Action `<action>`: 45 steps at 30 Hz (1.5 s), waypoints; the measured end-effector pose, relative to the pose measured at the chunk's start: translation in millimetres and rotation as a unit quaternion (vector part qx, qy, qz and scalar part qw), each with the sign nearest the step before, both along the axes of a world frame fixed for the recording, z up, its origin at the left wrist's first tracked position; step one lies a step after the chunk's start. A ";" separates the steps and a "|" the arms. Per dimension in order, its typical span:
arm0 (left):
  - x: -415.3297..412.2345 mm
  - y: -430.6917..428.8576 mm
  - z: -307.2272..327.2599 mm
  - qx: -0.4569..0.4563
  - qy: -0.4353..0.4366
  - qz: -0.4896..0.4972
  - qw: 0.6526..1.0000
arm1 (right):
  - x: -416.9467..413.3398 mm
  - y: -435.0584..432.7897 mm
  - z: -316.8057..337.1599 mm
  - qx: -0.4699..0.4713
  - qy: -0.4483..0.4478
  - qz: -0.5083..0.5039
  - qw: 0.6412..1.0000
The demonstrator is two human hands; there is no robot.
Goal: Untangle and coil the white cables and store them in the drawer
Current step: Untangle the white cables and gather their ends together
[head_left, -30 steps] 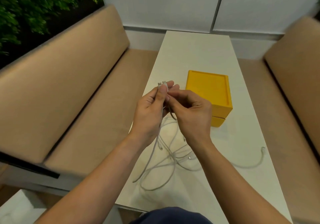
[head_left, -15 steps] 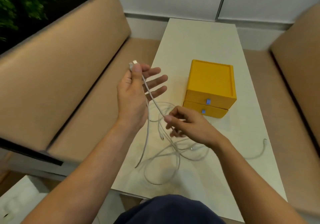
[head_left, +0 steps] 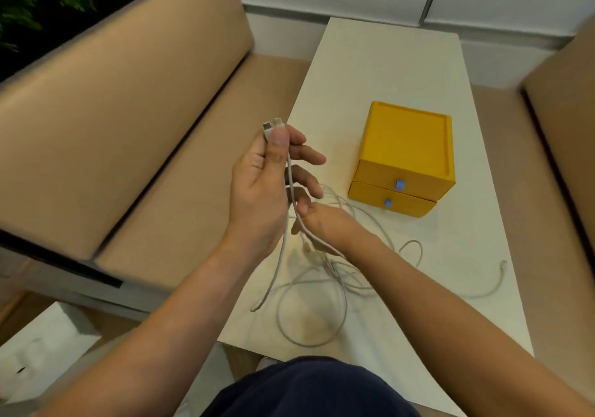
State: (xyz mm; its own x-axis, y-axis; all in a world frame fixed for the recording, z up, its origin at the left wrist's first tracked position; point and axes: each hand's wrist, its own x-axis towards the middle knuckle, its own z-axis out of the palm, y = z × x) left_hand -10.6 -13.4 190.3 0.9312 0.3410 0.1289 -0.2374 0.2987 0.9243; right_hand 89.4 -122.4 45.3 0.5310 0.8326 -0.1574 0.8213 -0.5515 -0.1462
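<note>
My left hand [head_left: 264, 188] is raised over the table's left edge and pinches two white cable plugs [head_left: 272, 125] under the thumb, the other fingers spread. Their cords hang down past the palm. My right hand [head_left: 325, 223] sits just below and right of it, gripping a cord near its thumb. The rest of the white cables [head_left: 322, 284] lie in a tangled heap on the white table [head_left: 386, 62], with one end [head_left: 503, 264] trailing off to the right. The yellow two-drawer box [head_left: 407, 156] stands behind the heap; both drawers look closed, each with a blue pull.
Tan padded benches run along both sides of the table, the left one [head_left: 122, 120] close to my left hand. A white wall lies past the table's far end. Dark green plants fill the top left corner. My dark-clothed lap is at the bottom.
My right hand slid up the cord toward my left hand. The left hand now sits lower and nearer the table, still pinching the plugs. One second ago both hands were together at the plugs.
</note>
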 end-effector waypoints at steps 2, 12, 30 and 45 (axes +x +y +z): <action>-2.2 0.4 -1.8 0.013 0.002 -0.002 1.000 | 4.3 9.7 -21.2 -0.077 -0.013 0.024 0.997; 3.0 16.5 -27.4 0.041 0.075 0.047 0.995 | 16.3 -16.4 -43.0 0.071 -0.024 0.026 0.997; 21.0 -11.9 -4.1 0.058 0.022 -0.001 0.998 | -8.3 -69.8 220.4 0.755 -0.014 -0.150 0.638; 25.2 -25.2 1.2 0.001 -0.019 -0.005 1.000 | -32.1 -61.2 246.6 0.704 0.090 -0.214 0.672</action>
